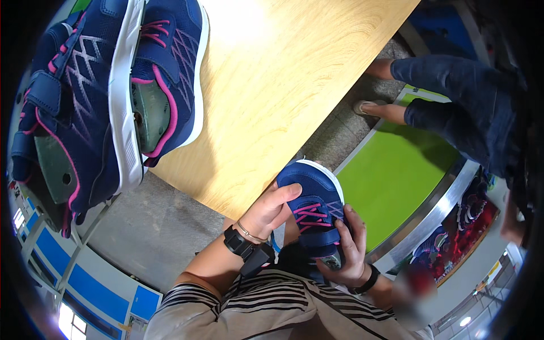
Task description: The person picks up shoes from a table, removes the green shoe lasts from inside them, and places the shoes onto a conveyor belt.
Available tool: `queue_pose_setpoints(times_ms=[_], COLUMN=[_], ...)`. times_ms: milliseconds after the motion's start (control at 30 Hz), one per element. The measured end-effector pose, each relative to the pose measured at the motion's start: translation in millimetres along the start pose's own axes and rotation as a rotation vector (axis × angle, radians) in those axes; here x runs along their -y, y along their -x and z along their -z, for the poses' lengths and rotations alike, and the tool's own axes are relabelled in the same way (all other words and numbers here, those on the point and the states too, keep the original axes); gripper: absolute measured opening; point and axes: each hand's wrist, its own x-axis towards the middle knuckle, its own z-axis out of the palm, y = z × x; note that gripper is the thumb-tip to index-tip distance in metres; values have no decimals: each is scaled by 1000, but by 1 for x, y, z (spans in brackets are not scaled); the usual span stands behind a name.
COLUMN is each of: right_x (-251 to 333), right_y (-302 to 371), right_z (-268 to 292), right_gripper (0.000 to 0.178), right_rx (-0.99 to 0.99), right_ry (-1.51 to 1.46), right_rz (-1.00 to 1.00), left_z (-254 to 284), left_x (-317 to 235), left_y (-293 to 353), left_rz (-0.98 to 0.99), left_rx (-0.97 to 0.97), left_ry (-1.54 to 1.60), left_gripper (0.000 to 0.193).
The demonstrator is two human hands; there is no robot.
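Observation:
A navy sneaker (pixel 310 195) with pink laces, a strap and a white sole is held in front of me, its toe pointing away and a grey-green last showing in its opening. My left hand (pixel 271 208) grips its left side near the toe, thumb on the upper. My right hand (pixel 351 249) wraps around its right side and heel, with fingers along the sole edge. On the far left, a large-looking navy sneaker (pixel 85 96) stands beside another matching sneaker (pixel 170 73). Both have pink trim and green lasts inside.
A light wooden table (pixel 266 85) reaches ahead, its edge just beyond my hands. To the right runs a green conveyor belt (pixel 391 175) with a metal rail (pixel 436 226). Beyond it stands a person in dark jeans (pixel 453 90). More shoes (pixel 430 246) sit in a red-lined container lower right.

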Motion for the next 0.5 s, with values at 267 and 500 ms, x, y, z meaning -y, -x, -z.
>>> queue_pose_setpoints(times_ms=[267, 500], right_x=[-3, -24], right_y=[-46, -74], right_z=[55, 90], right_gripper=[79, 84], right_rx=[177, 363], right_ry=[332, 265], right_rz=[275, 308], left_z=[10, -12], left_x=[12, 32], left_y=[-29, -36], left_rz=[-17, -281], left_rx=[170, 223], left_ry=[65, 156], left_gripper=[83, 66])
